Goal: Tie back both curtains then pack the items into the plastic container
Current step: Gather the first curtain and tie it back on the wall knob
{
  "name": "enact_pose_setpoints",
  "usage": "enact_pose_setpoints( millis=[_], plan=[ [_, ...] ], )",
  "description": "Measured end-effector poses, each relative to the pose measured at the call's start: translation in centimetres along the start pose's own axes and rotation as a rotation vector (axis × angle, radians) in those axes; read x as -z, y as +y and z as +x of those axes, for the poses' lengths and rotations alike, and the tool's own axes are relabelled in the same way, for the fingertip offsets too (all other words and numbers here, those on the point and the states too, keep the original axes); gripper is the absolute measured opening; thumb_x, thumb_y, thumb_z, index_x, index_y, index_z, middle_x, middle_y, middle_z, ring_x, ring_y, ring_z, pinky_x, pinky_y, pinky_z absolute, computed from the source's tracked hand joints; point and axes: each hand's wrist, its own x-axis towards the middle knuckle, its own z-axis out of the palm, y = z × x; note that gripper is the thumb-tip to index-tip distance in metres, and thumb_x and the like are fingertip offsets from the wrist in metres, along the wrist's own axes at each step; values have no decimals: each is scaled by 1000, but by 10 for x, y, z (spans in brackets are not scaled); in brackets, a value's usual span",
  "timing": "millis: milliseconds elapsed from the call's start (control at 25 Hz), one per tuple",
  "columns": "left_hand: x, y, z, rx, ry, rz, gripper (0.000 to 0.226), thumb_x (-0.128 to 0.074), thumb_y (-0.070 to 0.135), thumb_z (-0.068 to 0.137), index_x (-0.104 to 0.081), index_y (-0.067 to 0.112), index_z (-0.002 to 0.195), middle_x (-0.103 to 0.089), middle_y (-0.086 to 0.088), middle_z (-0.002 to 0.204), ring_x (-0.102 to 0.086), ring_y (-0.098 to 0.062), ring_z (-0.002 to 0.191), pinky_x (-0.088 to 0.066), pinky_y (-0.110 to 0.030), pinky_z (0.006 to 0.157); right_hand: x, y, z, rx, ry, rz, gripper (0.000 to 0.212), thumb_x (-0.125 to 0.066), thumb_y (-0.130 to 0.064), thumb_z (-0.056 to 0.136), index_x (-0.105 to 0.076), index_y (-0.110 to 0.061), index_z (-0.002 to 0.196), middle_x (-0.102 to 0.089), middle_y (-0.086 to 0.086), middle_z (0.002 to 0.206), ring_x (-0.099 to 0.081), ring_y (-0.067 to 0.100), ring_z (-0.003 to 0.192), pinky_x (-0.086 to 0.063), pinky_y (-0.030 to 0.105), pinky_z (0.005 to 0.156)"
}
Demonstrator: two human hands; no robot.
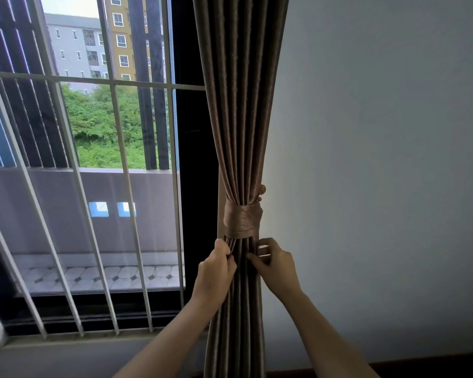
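Pale grey wall (380,159) is seen to the right of a matching brown fabric tieback band (242,218), and a window fitted with white metal bars (115,132) is seen to the left of it. By this band a brown pleated fabric curtain (241,105) is gathered into a narrow bundle, and a small rounded knob (262,190) shows just above the band's right edge. Just below the band, the pleats on the left side are pinched by the curled fingers and thumb of the left hand (216,266), while those on the right side are pinched between the curled fingers and thumb of the right hand (273,263). The cloth is judged to be soft, fairly heavy and somewhat slippery, so the folds are best taken close under the band, where they are held tight and can be evened without the wrap being loosened. Neither a plastic container nor the items to be packed are shown, so nothing can be said of their contents. Whether the other curtain is tied cannot be told.
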Motion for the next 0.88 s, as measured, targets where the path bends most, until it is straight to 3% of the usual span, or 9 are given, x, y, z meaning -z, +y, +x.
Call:
enact_pose_setpoints(
  millis=[80,160,240,320,400,520,640,760,880],
  plan=[
    [-2,1,1,32,12,-53,23,-57,11,89,-35,19,92,-52,11,68,-56,-3,54,-42,-15,48,0,-3,2,26,-28,-70,24,-67,-30,84,-63,-16,104,-65,-9,82,-63,6,73,-52,18,71],
    [-4,-3,5,86,10,-99,22,-60,16,88,-39,21,95,-61,8,72,-62,-6,61,-45,-14,53,1,-2,3,54,-53,-80,24,-68,-30,84,-65,-15,102,-64,-10,81,-59,2,70,-47,6,67],
    [-5,-8,10,136,-46,-41,15,-59,22,90,-49,12,84,-63,0,69,-61,-11,59,-42,-17,52,1,-3,3,74,-59,-139,20,-68,-30,84,-67,-15,97,-65,-8,79,-55,3,67,-41,1,60],
    [-6,-13,11,142,-101,46,23,-56,23,91,-52,7,76,-60,-5,66,-58,-18,57,-42,-23,53,-2,-1,3,85,-66,-198,13,-64,-29,87,-64,-19,78,-63,-7,68,-50,5,57,-39,6,54],
    [-5,-10,7,124,-112,91,24,-54,21,92,-49,8,73,-55,-2,63,-56,-18,57,-39,-21,52,-4,4,-1,91,-58,-240,22,-60,-25,88,-57,-19,67,-52,-9,56,-44,6,50,-35,12,50],
    [-9,0,-6,49,-119,134,24,-52,21,94,-46,13,72,-50,6,59,-50,-10,53,-32,-13,46,12,24,-4,32,101,-225,11,-63,-19,85,-72,-14,88,-68,-1,73,-52,7,61,-36,19,60],
    [-17,16,-14,-7,-137,213,21,-48,21,96,-56,9,81,-62,-3,69,-60,-16,62,-30,-14,50,31,38,-4,12,196,-239,17,-64,-17,85,-73,-13,98,-72,2,88,-61,12,73,-39,18,64],
    [-18,16,-1,49,-147,277,22,-45,20,98,-57,5,87,-65,-7,78,-64,-20,72,-31,-17,54,26,28,1,-15,64,-233,16,-64,-20,85,-73,-13,95,-69,-4,76,-61,9,67,-45,21,65],
    [-5,5,9,112,-216,130,21,-54,23,91,-56,6,80,-63,-5,73,-60,-17,65,-36,-18,52,26,18,9,-64,-155,-77,10,-68,-19,82,-68,-23,74,-57,-16,56,-52,-2,52,-42,18,58]
  ],
)
